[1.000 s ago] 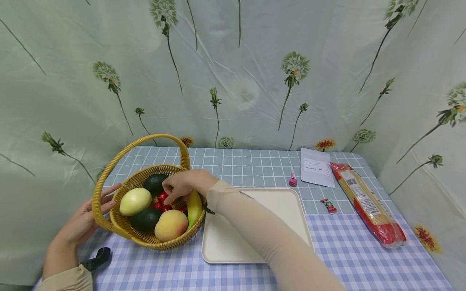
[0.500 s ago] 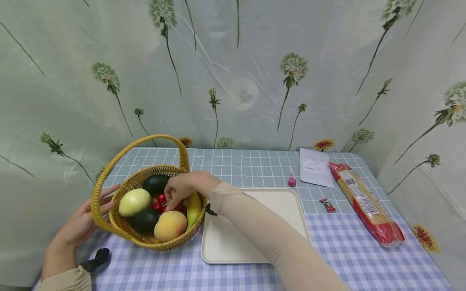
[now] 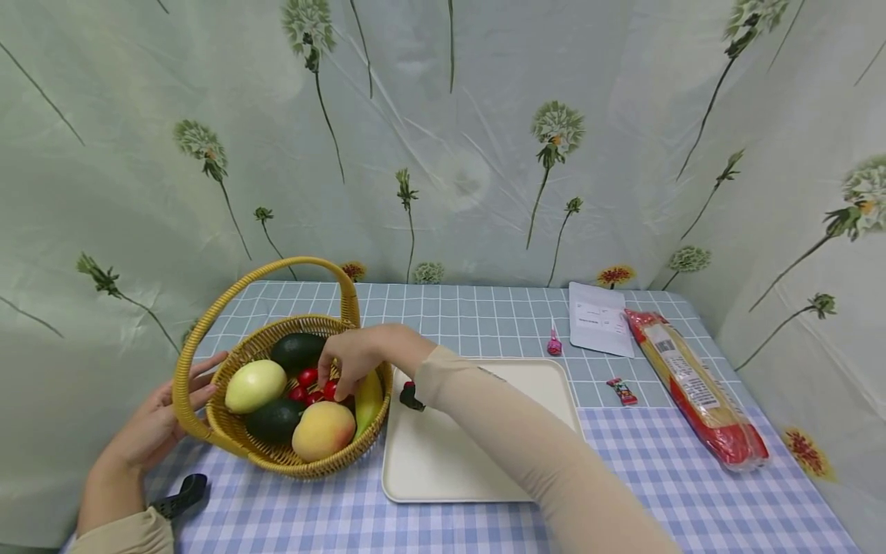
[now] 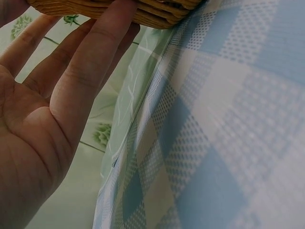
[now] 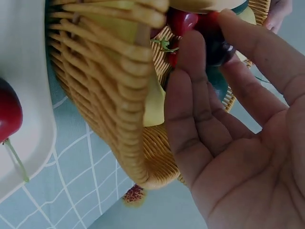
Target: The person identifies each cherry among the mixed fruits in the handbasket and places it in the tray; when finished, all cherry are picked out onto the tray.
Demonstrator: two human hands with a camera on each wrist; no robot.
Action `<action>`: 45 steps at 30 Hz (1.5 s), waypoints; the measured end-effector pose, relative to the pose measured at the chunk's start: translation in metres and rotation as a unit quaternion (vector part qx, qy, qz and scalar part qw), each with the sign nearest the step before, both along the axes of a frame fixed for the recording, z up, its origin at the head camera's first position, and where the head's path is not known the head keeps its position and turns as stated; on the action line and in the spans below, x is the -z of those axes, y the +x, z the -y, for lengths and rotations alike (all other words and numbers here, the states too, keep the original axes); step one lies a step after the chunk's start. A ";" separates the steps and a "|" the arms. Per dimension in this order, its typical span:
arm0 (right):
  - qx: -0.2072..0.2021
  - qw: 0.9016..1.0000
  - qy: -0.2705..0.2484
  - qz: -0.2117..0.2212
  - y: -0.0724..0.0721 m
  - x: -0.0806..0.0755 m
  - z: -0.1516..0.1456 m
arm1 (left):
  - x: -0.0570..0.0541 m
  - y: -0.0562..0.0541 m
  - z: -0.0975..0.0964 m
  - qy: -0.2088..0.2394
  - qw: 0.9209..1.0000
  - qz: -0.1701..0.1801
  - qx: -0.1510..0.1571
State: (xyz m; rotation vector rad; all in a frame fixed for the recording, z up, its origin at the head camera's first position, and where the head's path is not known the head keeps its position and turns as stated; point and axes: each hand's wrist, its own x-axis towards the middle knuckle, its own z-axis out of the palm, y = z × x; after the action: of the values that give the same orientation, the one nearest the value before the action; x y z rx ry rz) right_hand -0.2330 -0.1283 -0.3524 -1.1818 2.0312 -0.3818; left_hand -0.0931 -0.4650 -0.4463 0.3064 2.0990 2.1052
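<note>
A yellow wicker basket (image 3: pixel 314 468) holds a pale yellow-green fruit (image 3: pixel 256 386), two dark green avocados (image 3: pixel 275 421), a peach (image 3: pixel 324 431), a banana (image 3: pixel 369 400) and several red cherries (image 3: pixel 308 377). My right hand (image 3: pixel 353 354) reaches inside; its thumb and fingertips pinch a dark red cherry (image 5: pixel 219 50), seen in the right wrist view. My left hand (image 3: pixel 162 419) rests at the basket's left side with fingers extended; in the left wrist view its fingertips (image 4: pixel 119 14) touch the wicker.
A cream tray (image 3: pixel 457 469) stands right of the basket. On it lies a red cherry with a green stem (image 5: pixel 7 112). Farther right are a lollipop (image 3: pixel 554 344), a small wrapped candy (image 3: pixel 622 391), a white pouch (image 3: pixel 601 317) and a long red-and-clear food package (image 3: pixel 695 388).
My right hand has shifted slightly right and up within the basket, exposing more cherries. The cherry on the tray has come into view beside the wrist. My left hand stays put.
</note>
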 end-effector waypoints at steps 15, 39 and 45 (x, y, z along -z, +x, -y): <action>-0.009 0.985 -0.133 -0.106 -0.008 0.004 -0.030 | 0.003 0.002 0.000 -0.002 1.000 0.002 -0.004; 0.121 0.973 -0.181 -0.083 -0.028 0.034 -0.134 | 0.001 0.002 0.001 0.006 1.000 -0.002 0.001; 0.132 0.976 -0.152 -0.081 -0.026 0.051 -0.145 | 0.001 0.000 0.000 -0.001 1.000 -0.005 0.002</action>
State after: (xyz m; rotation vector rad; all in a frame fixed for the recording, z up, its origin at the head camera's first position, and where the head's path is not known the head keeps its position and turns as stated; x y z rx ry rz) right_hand -0.2594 0.0171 -0.4030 -1.1507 2.3415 -0.7712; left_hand -0.0928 -0.4652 -0.4473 0.3204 2.1026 2.1044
